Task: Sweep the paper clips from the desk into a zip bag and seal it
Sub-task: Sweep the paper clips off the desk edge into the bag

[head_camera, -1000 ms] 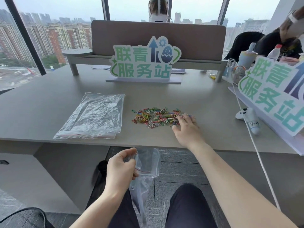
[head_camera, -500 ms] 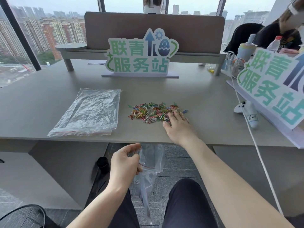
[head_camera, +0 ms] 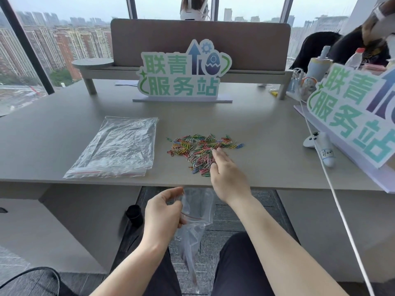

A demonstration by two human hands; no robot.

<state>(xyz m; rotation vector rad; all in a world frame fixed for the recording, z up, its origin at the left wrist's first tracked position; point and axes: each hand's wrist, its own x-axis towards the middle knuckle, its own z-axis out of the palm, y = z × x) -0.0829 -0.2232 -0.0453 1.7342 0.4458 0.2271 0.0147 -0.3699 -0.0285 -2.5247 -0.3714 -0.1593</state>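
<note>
A heap of coloured paper clips [head_camera: 198, 149] lies on the grey desk [head_camera: 267, 146], its near part dragged close to the front edge. My right hand [head_camera: 226, 174] rests flat on the desk with fingers spread, its left side against the heap's right and near part. Just below the desk edge my left hand [head_camera: 163, 212] pinches the rim of a clear zip bag [head_camera: 195, 223] with a red seal line. The bag hangs open-mouthed between my knees.
A stack of spare zip bags [head_camera: 116, 147] lies to the left of the clips. A green sign [head_camera: 183, 75] stands behind them, and another sign [head_camera: 359, 112] leans at the right. A white controller [head_camera: 320, 146] and a white cable [head_camera: 333, 189] lie at the right.
My right hand has swept toward me and to the left, pulling part of the clip heap nearer the desk's front edge. The left hand keeps the bag under the edge.
</note>
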